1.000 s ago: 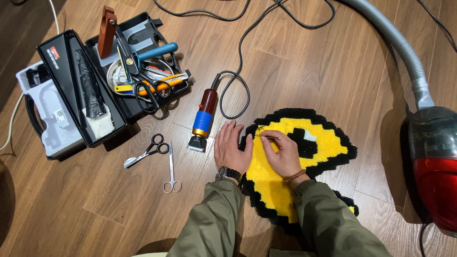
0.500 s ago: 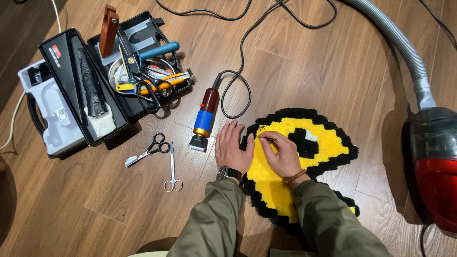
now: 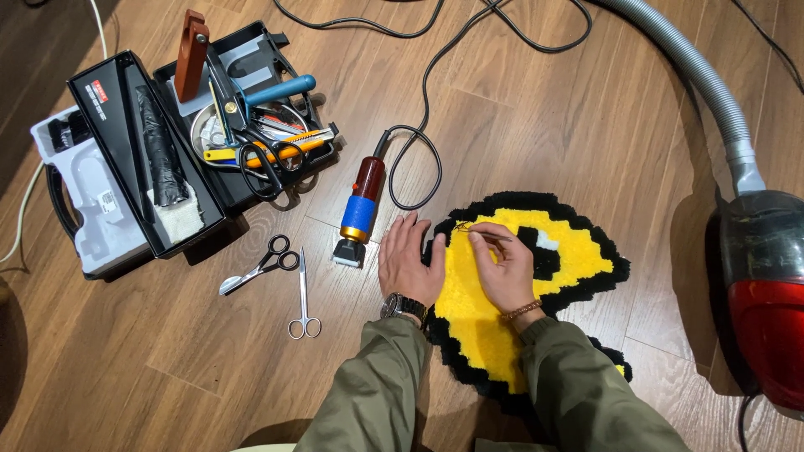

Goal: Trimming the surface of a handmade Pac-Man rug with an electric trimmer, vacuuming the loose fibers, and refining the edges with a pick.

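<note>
While the left hand (image 3: 408,261) lies flat, fingers spread, at the rug's (image 3: 494,335) edge, the right hand (image 3: 504,266) pinches thin scissors (image 3: 479,232), blades pointing left beyond its fingertips.

Even, warm indoor light; sharp focus throughout. Soft shadows fall left of the tool case (image 3: 126,167). Mild glare, possibly overhead, on the vacuum cleaner (image 3: 766,293).

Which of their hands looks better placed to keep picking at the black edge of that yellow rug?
Probably the right hand: it lies on the yellow rug, pinching a thin tool at the black border. The left hand rests flat at the rug's edge.
</note>
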